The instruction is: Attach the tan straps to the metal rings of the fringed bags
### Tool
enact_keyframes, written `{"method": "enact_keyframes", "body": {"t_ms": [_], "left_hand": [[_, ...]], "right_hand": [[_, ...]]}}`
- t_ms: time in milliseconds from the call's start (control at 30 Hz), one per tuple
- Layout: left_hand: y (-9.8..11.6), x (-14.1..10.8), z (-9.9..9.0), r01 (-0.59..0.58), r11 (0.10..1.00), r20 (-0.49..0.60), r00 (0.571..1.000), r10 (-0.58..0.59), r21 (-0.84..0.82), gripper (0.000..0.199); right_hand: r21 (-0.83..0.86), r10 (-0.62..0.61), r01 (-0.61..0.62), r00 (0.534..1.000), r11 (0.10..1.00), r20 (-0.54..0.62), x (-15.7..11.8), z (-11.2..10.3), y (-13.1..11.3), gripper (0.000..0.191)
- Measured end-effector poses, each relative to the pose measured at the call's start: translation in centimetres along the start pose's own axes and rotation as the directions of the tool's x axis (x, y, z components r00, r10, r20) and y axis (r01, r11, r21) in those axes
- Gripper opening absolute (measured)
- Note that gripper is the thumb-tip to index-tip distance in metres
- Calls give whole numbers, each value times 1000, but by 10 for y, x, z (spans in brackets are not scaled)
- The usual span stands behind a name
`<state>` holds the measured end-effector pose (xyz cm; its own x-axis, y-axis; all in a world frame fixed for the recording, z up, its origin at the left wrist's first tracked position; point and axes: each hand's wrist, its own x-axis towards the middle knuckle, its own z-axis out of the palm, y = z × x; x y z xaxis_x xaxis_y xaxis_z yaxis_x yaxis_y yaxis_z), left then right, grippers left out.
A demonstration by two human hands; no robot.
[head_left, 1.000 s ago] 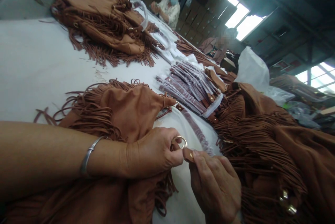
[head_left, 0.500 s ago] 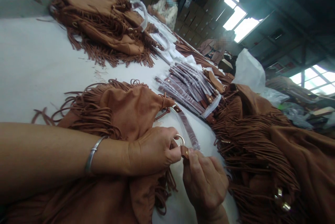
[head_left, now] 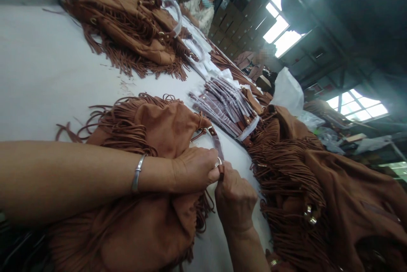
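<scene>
A brown fringed suede bag (head_left: pixel 168 130) lies on the white table beneath my left forearm. My left hand (head_left: pixel 197 170) is closed around a gold metal ring (head_left: pixel 218 162) beside the bag. My right hand (head_left: pixel 235 193) pinches the brown leather end of a strap (head_left: pixel 221 171) right against that ring. A plastic-wrapped part of the strap (head_left: pixel 218 142) runs up to a metal clasp (head_left: pixel 208 129) on the bag's corner. The fingertips of both hands nearly meet, so how ring and strap end are joined is partly hidden.
Several plastic-wrapped straps (head_left: pixel 222 104) lie bundled beyond my hands. More fringed bags are heaped at the right (head_left: pixel 292 170) and at the far left (head_left: pixel 127 22). A masked person (head_left: pixel 203 9) and another person (head_left: pixel 251 62) are across the table (head_left: pixel 41 73).
My hands have drawn closer together, and my right hand has turned and closed more over the strap end. Less of the ring shows between them. The camera view has shifted slightly.
</scene>
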<state>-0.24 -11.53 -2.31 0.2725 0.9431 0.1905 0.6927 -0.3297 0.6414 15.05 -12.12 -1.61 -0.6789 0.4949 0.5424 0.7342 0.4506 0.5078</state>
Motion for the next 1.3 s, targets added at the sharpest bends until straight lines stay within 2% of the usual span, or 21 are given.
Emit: {"method": "enact_keyframes", "body": {"t_ms": [233,400,600,700,900,1133,1300], "left_hand": [[10,-7,-10,-7,1000,59,998,8,-4,23],[10,-11,-9,-110,994,11,994,109,15,22],[10,-12,-6,-138,990,-9,990,138,20,21],[10,-11,-6,-108,994,8,994,108,-18,22],[6,-5,-3,2,996,35,999,1,-89,18],[3,2,-4,50,995,9,999,-50,-87,21],[2,0,-1,63,992,26,998,-61,-105,20]], "right_hand": [[11,14,-14,1000,1000,6,-7,-6,-6,12],[127,-14,22,998,992,-59,-14,-7,-1,12],[-6,24,-24,999,1000,-44,-15,-12,-1,17],[-38,18,-19,999,999,-35,-15,-13,-2,18],[-31,-35,32,995,999,-94,-12,0,3,24],[-20,-123,122,991,992,-54,-2,9,11,25],[3,-158,158,987,987,-1,-4,5,12,22]]}}
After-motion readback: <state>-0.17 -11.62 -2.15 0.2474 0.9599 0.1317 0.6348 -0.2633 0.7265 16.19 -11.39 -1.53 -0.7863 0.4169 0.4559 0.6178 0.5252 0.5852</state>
